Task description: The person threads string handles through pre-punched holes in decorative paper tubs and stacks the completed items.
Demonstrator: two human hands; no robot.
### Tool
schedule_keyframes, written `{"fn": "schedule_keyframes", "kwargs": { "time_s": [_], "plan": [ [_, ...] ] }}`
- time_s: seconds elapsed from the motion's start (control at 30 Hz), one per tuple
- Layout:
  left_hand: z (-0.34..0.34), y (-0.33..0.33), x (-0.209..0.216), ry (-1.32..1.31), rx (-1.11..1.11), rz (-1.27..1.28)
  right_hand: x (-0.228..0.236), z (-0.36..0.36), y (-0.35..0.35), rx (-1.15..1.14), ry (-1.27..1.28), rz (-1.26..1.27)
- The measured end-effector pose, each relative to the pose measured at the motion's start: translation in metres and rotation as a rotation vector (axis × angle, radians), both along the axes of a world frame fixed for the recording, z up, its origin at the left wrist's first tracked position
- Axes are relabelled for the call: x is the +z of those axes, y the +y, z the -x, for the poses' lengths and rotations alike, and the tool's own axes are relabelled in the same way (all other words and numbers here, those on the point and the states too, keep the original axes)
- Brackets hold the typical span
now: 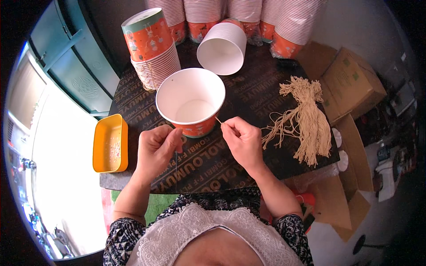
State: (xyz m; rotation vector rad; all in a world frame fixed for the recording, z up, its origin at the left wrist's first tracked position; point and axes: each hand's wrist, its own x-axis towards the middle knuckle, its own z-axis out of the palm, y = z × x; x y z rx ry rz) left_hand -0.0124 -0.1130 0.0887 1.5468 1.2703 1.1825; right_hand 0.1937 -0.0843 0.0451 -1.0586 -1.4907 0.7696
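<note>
A white-lined paper bucket (191, 95) with an orange and green outside stands upright on the dark table in front of me. Just right of its lower side, my right hand (243, 141) pinches a short, thin beige string (218, 119) between thumb and fingertips. My left hand (160, 146) is closed at the bucket's front left, thumb against curled fingers; whatever it may grip is hidden. To the right lies a bundle of beige strings (306, 122), tied near its top, with loose strands trailing toward my right hand.
A yellow tray (124, 146) with small bits inside sits at the table's left edge. Behind stand a bucket stack (153, 48), a tipped bucket (222, 53) and several plastic-wrapped stacks (202, 13). Cardboard boxes (353, 84) are beyond the table's right edge (333, 146).
</note>
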Motion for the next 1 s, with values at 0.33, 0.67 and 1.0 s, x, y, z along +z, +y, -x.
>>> {"fn": "schedule_keyframes", "kwargs": {
  "time_s": [0.33,0.67,1.0],
  "plan": [
    [0.002,0.000,0.000,0.021,-0.016,-0.015,0.000,0.003,0.006,-0.009,-0.038,0.013],
    [0.000,0.045,0.033,0.275,-0.086,-0.346,0.000,0.006,0.011,-0.032,-0.098,-0.008],
    [-0.013,0.088,0.036,0.520,-0.447,-0.353,0.001,0.004,0.008,-0.041,-0.161,-0.049]
  ]
}}
